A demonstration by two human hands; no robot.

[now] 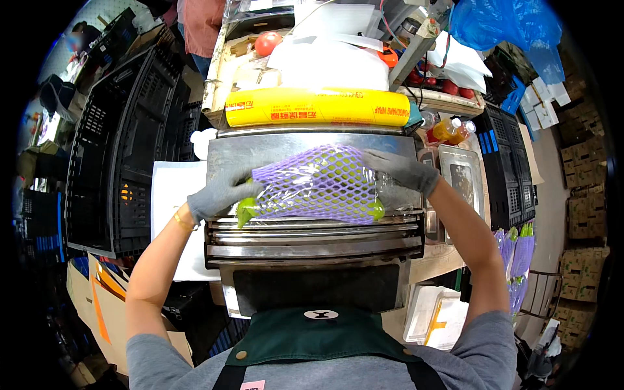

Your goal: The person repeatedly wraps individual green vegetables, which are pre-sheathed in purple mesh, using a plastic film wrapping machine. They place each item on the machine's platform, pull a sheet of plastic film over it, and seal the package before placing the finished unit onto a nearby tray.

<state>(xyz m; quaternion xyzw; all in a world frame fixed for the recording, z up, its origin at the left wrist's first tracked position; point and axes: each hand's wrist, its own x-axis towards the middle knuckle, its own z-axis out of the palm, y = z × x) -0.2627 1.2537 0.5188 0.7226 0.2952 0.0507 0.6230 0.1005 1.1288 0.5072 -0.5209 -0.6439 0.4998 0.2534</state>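
Note:
A bundle of bright green vegetables (246, 208) in a purple foam net sleeve (317, 187), with shiny clear film over it, lies across the steel top (234, 151) of a film-wrapping machine. Green ends poke out at both sides of the net. In a grey glove, my left hand (222, 195) grips the bundle's left end, thumb towards the net. My right hand (402, 169), also gloved and blurred, has its fingertips at the upper right end of the bundle. Clear film (397, 192) spreads below that palm; whether these fingers grip is unclear.
Behind the machine lies a yellow roll of cling wrap (317, 108). Metal rollers (312, 239) and a dark plate (317, 290) are nearer me. Black crates (129, 146) stand left; bottles (451, 129) and a metal tray (460, 170) are right. A person (202, 29) stands behind.

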